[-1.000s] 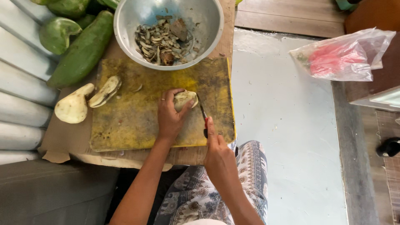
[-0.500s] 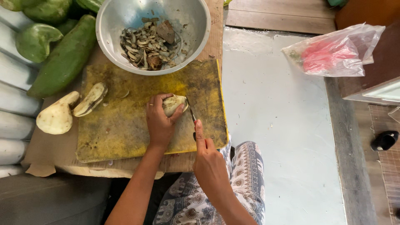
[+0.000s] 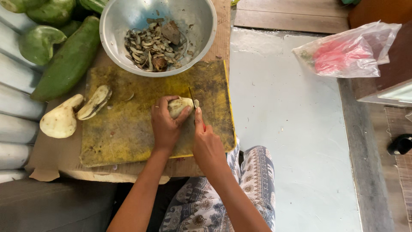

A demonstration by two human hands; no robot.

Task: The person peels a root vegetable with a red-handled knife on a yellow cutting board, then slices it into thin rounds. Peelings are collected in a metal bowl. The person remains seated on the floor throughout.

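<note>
A clear plastic bag [image 3: 349, 50] with red contents lies well apart at the right on the pale floor. On the stained yellow cutting board [image 3: 128, 129], the left hand [image 3: 165, 124] is clamped on a pale peeled fruit [image 3: 179, 106], while the right hand [image 3: 206, 141] grips a knife [image 3: 192, 95] against it. Behind stands a metal bowl [image 3: 201, 25] of peelings, with green fruits [image 3: 68, 60] at left.

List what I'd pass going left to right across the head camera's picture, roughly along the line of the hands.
Peeled pale vegetable half → sliced pale piece → left hand holding a pale vegetable piece → knife → right hand → bare pale floor → clear plastic bag with red contents.
</note>
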